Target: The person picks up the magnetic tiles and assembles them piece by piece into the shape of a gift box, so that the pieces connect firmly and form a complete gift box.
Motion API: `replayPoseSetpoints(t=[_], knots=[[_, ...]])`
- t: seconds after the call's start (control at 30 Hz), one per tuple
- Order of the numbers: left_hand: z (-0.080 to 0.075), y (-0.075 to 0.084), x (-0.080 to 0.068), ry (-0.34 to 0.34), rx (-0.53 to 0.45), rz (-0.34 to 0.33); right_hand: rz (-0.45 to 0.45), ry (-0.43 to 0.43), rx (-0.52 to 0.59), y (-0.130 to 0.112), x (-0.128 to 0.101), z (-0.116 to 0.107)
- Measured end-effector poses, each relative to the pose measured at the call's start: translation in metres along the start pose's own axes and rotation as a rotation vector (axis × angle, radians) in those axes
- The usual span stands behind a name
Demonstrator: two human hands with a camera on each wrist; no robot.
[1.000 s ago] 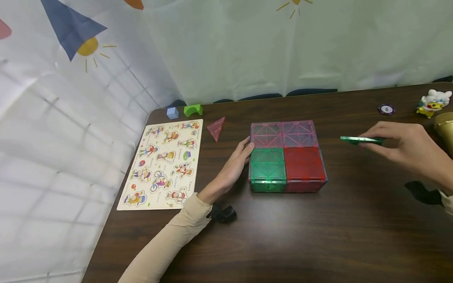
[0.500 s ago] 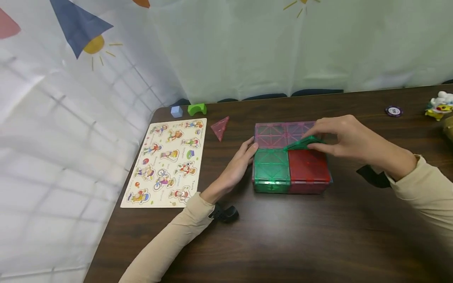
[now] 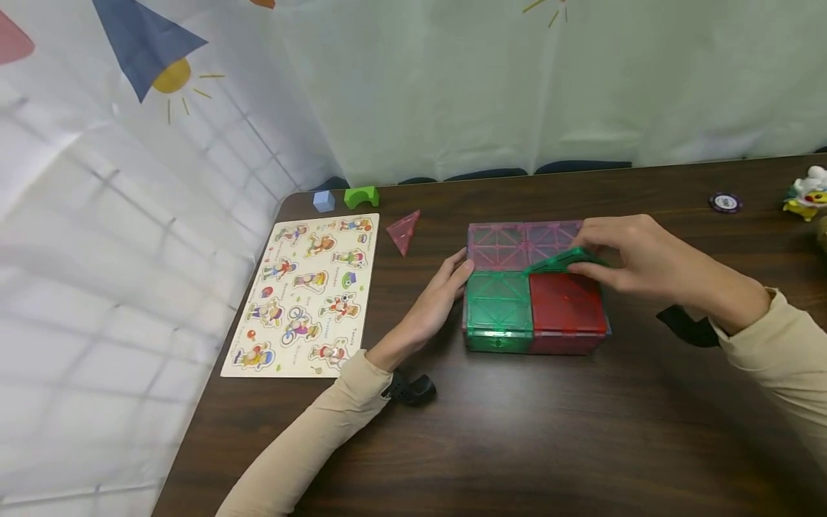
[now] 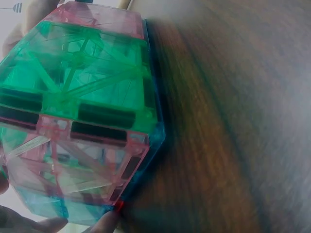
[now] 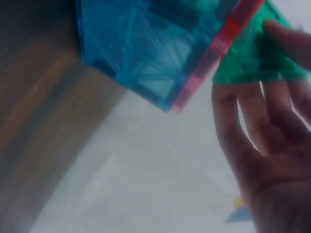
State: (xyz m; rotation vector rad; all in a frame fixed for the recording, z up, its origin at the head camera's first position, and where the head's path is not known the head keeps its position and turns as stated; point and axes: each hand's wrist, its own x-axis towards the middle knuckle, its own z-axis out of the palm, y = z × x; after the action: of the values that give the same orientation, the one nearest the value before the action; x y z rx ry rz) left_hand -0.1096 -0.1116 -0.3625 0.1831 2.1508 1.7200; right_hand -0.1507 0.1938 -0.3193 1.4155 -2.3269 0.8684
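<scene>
Tiles are forming a flat box point(image 3: 535, 298) on the table point(image 3: 517, 431), right of a puzzle board point(image 3: 306, 294). Left hand point(image 3: 434, 305) is lying with relaxed, straightish fingers against the box's left side, seemingly bracing it. Right hand point(image 3: 636, 255) is pinching a green triangle tile point(image 3: 561, 260), tilting it onto the far right top. Fingers are hiding the tile's far edge.

- dark wood-grain table point(image 3: 581, 431) under everything
- pale curtain point(image 3: 452, 86) hung behind it, printed with suns and a blue triangle
- soft, even lighting
</scene>
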Motion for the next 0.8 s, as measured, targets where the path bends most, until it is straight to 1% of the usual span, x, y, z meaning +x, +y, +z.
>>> replayPoseSetpoints(t=[0.07, 0.13, 0.2, 0.27, 0.3, 0.33, 0.4, 0.47, 0.5, 0.57, 0.63, 0.7, 0.77, 0.8], knots=[[-0.003, 0.003, 0.001, -0.011, 0.027, -0.022, 0.004, 0.010, 0.003, 0.000, -0.002, 0.000], [-0.009, 0.007, 0.003, -0.021, 0.080, -0.027, 0.001, 0.023, 0.006, 0.000, -0.003, 0.000], [-0.019, 0.011, 0.008, 0.005, 0.194, -0.008, -0.006, 0.035, 0.010, 0.000, -0.004, 0.001], [-0.034, 0.014, 0.017, 0.064, 0.326, 0.040, -0.014, 0.041, 0.019, 0.000, -0.004, 0.002], [-0.042, 0.015, 0.022, 0.104, 0.398, 0.067, -0.017, 0.042, 0.023, 0.000, -0.004, 0.003], [-0.050, 0.016, 0.028, 0.151, 0.479, 0.078, -0.018, 0.042, 0.027, 0.000, -0.004, 0.004], [-0.066, 0.018, 0.041, 0.232, 0.628, 0.082, -0.017, 0.043, 0.035, 0.000, -0.004, 0.005], [-0.080, 0.019, 0.052, 0.283, 0.766, 0.052, -0.017, 0.047, 0.035, 0.000, -0.005, 0.006], [-0.086, 0.019, 0.057, 0.297, 0.839, 0.027, -0.016, 0.049, 0.038, 0.000, -0.005, 0.006], [-0.095, 0.020, 0.065, 0.294, 0.955, -0.021, -0.012, 0.054, 0.039, 0.000, -0.007, 0.006], [-0.100, 0.020, 0.071, 0.267, 1.041, -0.066, -0.006, 0.059, 0.038, 0.000, -0.008, 0.006], [-0.103, 0.019, 0.074, 0.233, 1.086, -0.106, 0.002, 0.061, 0.040, 0.000, -0.010, 0.005], [-0.105, 0.019, 0.076, 0.211, 1.088, -0.128, 0.004, 0.063, 0.031, 0.000, -0.012, 0.003], [-0.105, 0.019, 0.077, 0.204, 1.089, -0.126, 0.005, 0.065, 0.028, 0.000, -0.012, 0.002]])
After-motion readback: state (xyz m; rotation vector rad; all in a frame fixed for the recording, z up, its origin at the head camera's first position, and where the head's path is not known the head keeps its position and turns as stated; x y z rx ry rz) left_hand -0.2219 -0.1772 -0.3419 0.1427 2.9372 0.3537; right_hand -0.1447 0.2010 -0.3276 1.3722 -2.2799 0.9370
